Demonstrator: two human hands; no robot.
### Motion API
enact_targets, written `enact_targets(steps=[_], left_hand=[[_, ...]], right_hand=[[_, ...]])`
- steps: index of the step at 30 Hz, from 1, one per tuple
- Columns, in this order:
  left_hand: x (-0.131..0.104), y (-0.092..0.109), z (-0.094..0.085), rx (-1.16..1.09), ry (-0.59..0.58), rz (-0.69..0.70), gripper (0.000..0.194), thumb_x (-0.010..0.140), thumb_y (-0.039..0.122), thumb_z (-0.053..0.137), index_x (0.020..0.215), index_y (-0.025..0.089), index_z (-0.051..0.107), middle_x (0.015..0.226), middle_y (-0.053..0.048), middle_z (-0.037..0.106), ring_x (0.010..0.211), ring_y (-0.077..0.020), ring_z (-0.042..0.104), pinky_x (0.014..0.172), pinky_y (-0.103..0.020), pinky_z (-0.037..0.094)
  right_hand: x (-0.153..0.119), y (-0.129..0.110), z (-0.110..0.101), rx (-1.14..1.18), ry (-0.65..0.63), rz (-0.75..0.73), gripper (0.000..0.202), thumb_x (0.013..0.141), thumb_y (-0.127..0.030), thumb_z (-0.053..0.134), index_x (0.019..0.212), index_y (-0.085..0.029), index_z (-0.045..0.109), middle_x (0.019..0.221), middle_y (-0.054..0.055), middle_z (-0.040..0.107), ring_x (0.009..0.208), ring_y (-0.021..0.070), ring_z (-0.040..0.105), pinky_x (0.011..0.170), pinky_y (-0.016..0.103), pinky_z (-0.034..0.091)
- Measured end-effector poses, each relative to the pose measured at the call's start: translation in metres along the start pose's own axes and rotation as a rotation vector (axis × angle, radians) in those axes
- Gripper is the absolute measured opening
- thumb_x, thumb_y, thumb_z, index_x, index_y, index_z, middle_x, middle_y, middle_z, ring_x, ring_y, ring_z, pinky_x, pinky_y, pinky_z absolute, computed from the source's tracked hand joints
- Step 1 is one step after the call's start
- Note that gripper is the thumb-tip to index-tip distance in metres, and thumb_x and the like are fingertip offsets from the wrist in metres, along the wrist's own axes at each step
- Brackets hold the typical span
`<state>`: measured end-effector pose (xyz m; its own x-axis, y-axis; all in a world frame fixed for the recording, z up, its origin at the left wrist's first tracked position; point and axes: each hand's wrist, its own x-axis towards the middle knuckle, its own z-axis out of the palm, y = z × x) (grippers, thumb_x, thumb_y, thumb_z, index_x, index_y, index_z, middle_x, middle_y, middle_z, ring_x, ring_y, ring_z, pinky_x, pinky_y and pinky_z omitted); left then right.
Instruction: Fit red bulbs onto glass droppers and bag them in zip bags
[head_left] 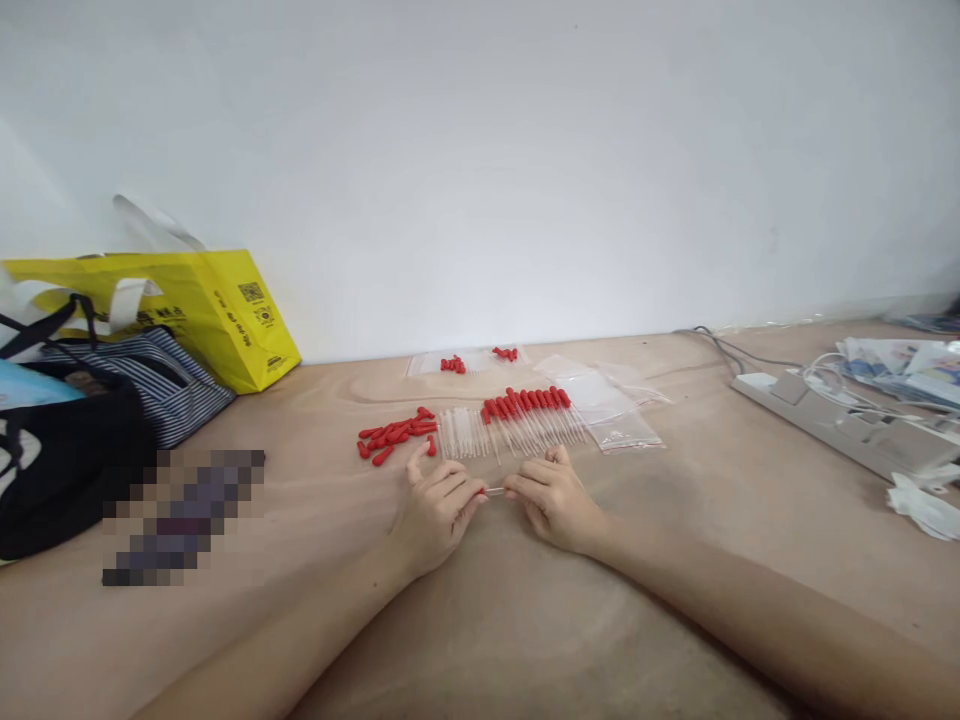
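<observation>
My left hand (442,505) is closed in a pinch on a red rubber bulb, of which only a bit of red shows at the fingertips. My right hand (551,500) pinches a thin clear dropper tube (495,491) that spans the gap between both hands, its left end at the red bulb. Just beyond my left hand lies a pile of loose red bulbs (394,433). Bare clear tubes (463,432) lie side by side in the middle. Right of them is a row of tubes capped with red bulbs (532,410).
Clear plastic bags (619,420) lie right of the row. Another bag (472,362) with red bulbs is by the wall. At left stand a yellow bag (225,310), a striped pouch (150,375) and a black bag (82,470). A power strip (840,425) with cables sits at right.
</observation>
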<state>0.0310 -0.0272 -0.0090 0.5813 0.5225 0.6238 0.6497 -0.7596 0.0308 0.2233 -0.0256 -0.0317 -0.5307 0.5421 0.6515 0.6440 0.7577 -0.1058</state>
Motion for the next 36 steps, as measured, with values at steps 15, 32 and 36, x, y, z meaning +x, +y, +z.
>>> enact_targets(steps=[15,32,36], left_hand=[[0.001,-0.015,-0.004,-0.032,0.026,-0.024,0.011,0.080,0.031,0.051,0.081,0.026,0.061,0.073,0.005,0.067,0.080,-0.0155,0.058,0.099,-0.049,0.003],[0.002,0.002,0.001,-0.055,0.003,-0.026,0.017,0.081,0.025,0.047,0.069,0.020,0.058,0.063,0.004,0.064,0.077,-0.0152,0.057,0.099,-0.050,0.003],[0.001,0.002,0.003,-0.066,0.014,-0.022,0.018,0.081,0.026,0.046,0.069,0.021,0.058,0.062,0.004,0.064,0.077,-0.0152,0.057,0.098,-0.049,0.004]], right_hand=[[0.003,0.006,-0.006,0.000,-0.046,0.035,0.018,0.085,-0.030,0.044,0.086,-0.022,0.060,0.069,0.000,0.061,0.072,0.0131,0.047,0.076,0.032,0.021],[0.003,0.002,-0.001,-0.109,0.049,-0.070,0.025,0.084,-0.020,0.038,0.067,-0.019,0.056,0.055,-0.001,0.051,0.071,0.0125,0.048,0.087,0.038,0.018],[0.004,-0.001,0.001,-0.099,0.055,-0.071,0.027,0.084,-0.021,0.038,0.064,-0.018,0.056,0.054,-0.001,0.050,0.068,0.0119,0.046,0.085,0.037,0.018]])
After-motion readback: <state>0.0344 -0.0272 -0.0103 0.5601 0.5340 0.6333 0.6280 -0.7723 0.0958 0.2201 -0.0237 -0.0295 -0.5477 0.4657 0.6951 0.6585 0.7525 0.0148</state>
